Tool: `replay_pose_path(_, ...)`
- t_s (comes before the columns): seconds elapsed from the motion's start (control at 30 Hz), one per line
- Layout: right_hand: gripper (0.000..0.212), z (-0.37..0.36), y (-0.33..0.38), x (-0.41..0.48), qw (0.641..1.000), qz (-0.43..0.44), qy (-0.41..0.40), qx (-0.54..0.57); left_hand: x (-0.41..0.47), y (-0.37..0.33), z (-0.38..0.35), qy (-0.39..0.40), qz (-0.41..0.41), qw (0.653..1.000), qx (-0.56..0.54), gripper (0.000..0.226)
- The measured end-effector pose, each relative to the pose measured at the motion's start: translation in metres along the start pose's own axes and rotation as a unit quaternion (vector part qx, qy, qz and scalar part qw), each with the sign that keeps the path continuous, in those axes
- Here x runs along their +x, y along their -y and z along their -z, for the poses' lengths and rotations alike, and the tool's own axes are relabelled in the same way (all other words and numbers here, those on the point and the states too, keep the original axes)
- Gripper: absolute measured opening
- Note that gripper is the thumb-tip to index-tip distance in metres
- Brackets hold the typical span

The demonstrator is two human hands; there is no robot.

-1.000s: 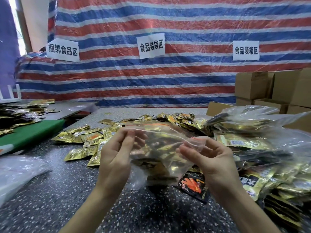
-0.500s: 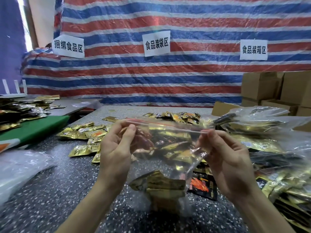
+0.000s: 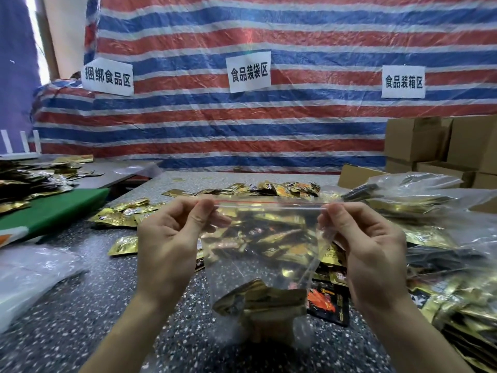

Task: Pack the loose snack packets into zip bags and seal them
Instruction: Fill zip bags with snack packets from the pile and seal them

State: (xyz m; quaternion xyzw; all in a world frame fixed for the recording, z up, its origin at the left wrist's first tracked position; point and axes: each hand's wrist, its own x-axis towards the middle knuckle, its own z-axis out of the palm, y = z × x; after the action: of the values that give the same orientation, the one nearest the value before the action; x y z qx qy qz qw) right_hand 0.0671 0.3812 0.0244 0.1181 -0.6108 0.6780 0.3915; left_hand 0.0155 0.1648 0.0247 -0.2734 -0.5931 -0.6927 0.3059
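Pinching the top corners of a clear zip bag (image 3: 258, 265), left hand (image 3: 166, 246) and right hand (image 3: 376, 254) hold it taut.
Gold snack packets (image 3: 263, 300) sit in its bottom, over the speckled table (image 3: 80, 305); loose packets (image 3: 115, 219) lie at ten o'clock, filled bags (image 3: 419, 189) at two o'clock, striped tarp (image 3: 242, 125) at twelve.

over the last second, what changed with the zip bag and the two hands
The right hand slid outward, away from the left hand, to the right top corner of the zip bag, stretching its crumpled mouth into a taut straight line. Both hands kept pinching the top edge; the loose packets on the table stayed put.
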Motion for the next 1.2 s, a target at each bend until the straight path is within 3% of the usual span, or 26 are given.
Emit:
replay_pose_path(0.17, 0.02, -0.016, 0.009, 0.013, 0.999, 0.024, 0.023, 0.003, 0.003, 0.004, 0.005, -0.041, 0.01, 0.998, -0.041, 0.017)
replay_pose_path(0.3, 0.021, -0.023, 0.011, 0.025, 0.994, -0.016, 0.103, -0.01, 0.013, 0.006, 0.014, -0.086, 0.078, 0.993, -0.03, 0.016)
replay_pose_path(0.4, 0.018, -0.025, 0.002, 0.021, 0.991, -0.03, 0.127, -0.022, 0.015, 0.004, 0.014, -0.082, 0.082, 0.987, 0.108, 0.016)
replay_pose_path(0.47, 0.019, -0.026, -0.005, 0.016, 0.993, -0.014, 0.114, -0.04, 0.011, -0.007, 0.004, -0.073, -0.062, 0.955, 0.28, 0.027)
replay_pose_path(0.5, 0.02, -0.027, -0.007, 0.013, 0.993, -0.003, 0.108, -0.049, 0.009, -0.015, -0.004, -0.042, -0.141, 0.932, 0.331, 0.028)
replay_pose_path(0.57, 0.017, -0.03, -0.009, 0.008, 0.992, 0.023, 0.11, -0.053, 0.008, -0.032, -0.021, 0.062, -0.203, 0.902, 0.375, 0.032)
replay_pose_path(0.73, 0.01, -0.035, -0.014, -0.004, 0.985, 0.082, 0.106, -0.107, 0.019, -0.055, -0.045, 0.253, -0.131, 0.853, 0.436, 0.02)
replay_pose_path(0.9, 0.016, -0.033, -0.012, -0.01, 0.985, 0.11, 0.088, -0.103, 0.022, -0.052, -0.041, 0.309, -0.078, 0.862, 0.393, 0.015)
replay_pose_path(1.03, 0.015, -0.031, -0.009, -0.015, 0.98, 0.124, 0.108, -0.113, 0.016, -0.046, -0.037, 0.288, -0.062, 0.909, 0.295, 0.011)
replay_pose_path(1.2, 0.014, -0.028, -0.007, -0.017, 0.974, 0.137, 0.131, -0.126, 0.005, -0.04, -0.034, 0.264, -0.088, 0.924, 0.261, 0.011)
